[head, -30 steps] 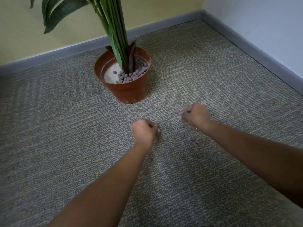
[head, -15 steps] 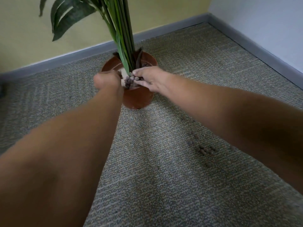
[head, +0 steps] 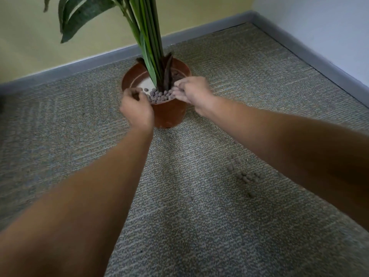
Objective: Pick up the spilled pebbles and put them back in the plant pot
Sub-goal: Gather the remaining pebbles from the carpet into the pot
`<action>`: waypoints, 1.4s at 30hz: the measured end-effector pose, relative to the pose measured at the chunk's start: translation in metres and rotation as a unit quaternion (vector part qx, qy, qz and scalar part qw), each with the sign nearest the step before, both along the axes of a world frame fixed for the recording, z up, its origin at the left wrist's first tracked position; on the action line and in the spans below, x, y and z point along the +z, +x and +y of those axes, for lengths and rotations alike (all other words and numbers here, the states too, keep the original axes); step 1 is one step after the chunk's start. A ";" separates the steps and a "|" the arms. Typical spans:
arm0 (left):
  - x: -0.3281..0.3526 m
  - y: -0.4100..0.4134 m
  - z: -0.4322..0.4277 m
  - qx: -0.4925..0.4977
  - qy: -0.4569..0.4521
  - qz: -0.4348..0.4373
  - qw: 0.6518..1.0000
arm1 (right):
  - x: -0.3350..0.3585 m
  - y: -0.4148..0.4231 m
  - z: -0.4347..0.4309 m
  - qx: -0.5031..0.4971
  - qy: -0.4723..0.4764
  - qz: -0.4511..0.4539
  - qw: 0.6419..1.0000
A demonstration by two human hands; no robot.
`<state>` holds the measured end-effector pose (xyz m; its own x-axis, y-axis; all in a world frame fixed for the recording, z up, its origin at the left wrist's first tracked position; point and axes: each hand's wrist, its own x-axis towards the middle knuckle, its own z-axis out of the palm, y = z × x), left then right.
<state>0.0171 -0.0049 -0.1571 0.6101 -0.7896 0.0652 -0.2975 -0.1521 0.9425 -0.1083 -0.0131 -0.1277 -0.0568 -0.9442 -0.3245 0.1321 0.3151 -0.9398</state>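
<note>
A terracotta plant pot [head: 169, 116] stands on the carpet near the wall and holds a green plant [head: 148, 37]. Grey-brown pebbles [head: 159, 95] are heaped in its front half. My left hand [head: 135, 109] hovers over the pot's front-left rim with its fingers loosely curled, and its palm is hidden. My right hand [head: 192, 92] is at the right rim, fingers apart and pointing down at the pebbles. Several spilled pebbles [head: 244, 176] lie on the carpet under my right forearm, and a stray one [head: 189, 198] lies nearer to me.
Grey patterned carpet [head: 69, 136] covers the floor. A grey skirting board [head: 83, 62] runs along the yellow wall behind the pot and along the pale wall [head: 319, 27] on the right. They meet in a corner behind and to the right of the pot.
Both hands rose from the spilled pebbles on the carpet to the pot's rim. Their fists have loosened over the pot, and the camera has moved closer.
</note>
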 end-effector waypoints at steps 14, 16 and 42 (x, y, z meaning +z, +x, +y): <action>-0.108 -0.052 0.179 -0.387 0.265 -0.309 0.827 | -0.128 -0.113 0.154 0.198 -0.112 0.518 0.825; -0.110 -0.053 0.190 -0.401 0.259 -0.324 0.817 | -0.140 -0.122 0.174 0.248 -0.099 0.551 0.791; -0.085 -0.034 0.169 -0.325 0.199 -0.331 0.863 | -0.090 -0.108 0.131 0.274 0.094 0.552 0.782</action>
